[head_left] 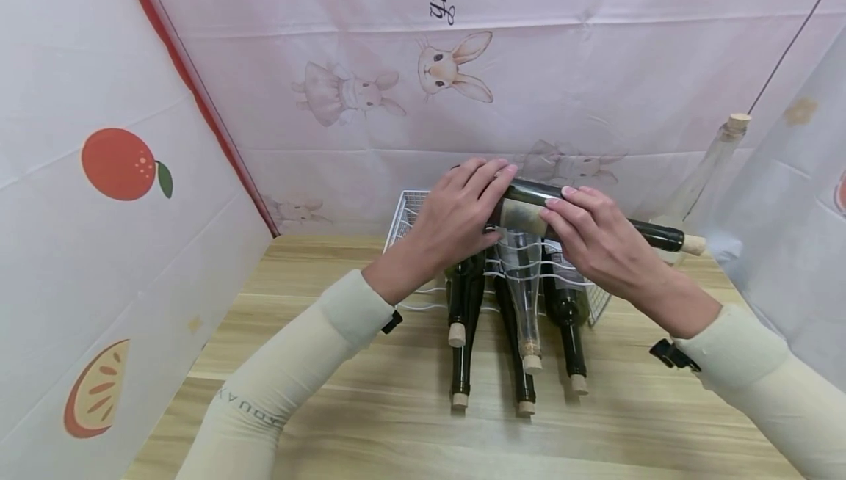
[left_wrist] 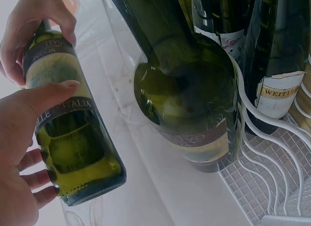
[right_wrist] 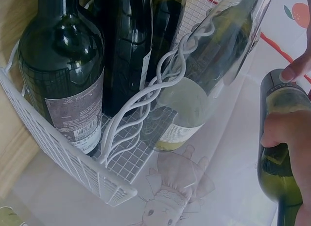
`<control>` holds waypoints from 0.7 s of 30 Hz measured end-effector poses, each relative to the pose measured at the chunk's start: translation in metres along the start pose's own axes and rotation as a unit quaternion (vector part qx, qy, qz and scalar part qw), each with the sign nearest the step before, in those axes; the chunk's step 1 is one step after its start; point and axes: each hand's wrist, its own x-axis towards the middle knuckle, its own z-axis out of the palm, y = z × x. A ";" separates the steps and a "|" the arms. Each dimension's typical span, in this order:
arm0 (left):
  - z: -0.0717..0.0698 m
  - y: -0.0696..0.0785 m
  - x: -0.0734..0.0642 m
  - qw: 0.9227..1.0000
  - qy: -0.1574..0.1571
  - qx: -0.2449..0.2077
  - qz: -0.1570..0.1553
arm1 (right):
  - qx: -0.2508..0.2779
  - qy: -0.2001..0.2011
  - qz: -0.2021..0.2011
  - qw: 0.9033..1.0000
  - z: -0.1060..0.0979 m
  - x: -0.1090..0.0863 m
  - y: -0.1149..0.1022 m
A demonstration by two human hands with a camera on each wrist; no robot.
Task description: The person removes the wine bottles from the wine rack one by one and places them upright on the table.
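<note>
Through my cameras, the left hand (head_left: 463,208) curls its fingers round the green bottle (head_left: 523,217) near its base, the right hand (head_left: 598,241) gripping nearer the neck; I'd say it's sideways above the white rack (right_wrist: 68,155).

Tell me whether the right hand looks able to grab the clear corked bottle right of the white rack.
Probably not just now: the right hand is holding a dark green bottle along with the left hand, and its neck crosses in front of the clear corked bottle in the head view.
</note>
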 end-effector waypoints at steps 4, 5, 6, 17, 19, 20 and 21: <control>0.002 0.003 0.000 1.000 0.001 0.000 0.006 | -0.005 -0.004 -0.008 1.000 0.000 -0.001 -0.001; 0.002 0.003 0.000 1.000 0.001 0.000 0.008 | -0.006 -0.006 -0.010 1.000 0.000 -0.001 -0.001; 0.003 0.004 0.000 1.000 0.000 0.000 0.008 | -0.007 -0.008 -0.012 1.000 0.000 -0.001 -0.002; 0.005 0.012 -0.003 1.000 -0.009 0.002 0.028 | -0.003 -0.022 -0.027 0.999 0.004 -0.009 -0.008; 0.006 0.014 -0.003 0.999 -0.005 0.007 0.032 | -0.004 -0.024 -0.027 0.999 0.004 -0.010 -0.009; 0.006 0.014 -0.003 0.999 -0.002 0.012 0.034 | -0.004 -0.025 -0.027 0.999 0.004 -0.010 -0.010; 0.007 0.015 -0.003 0.999 0.001 0.015 0.035 | -0.004 -0.025 -0.028 0.999 0.005 -0.010 -0.010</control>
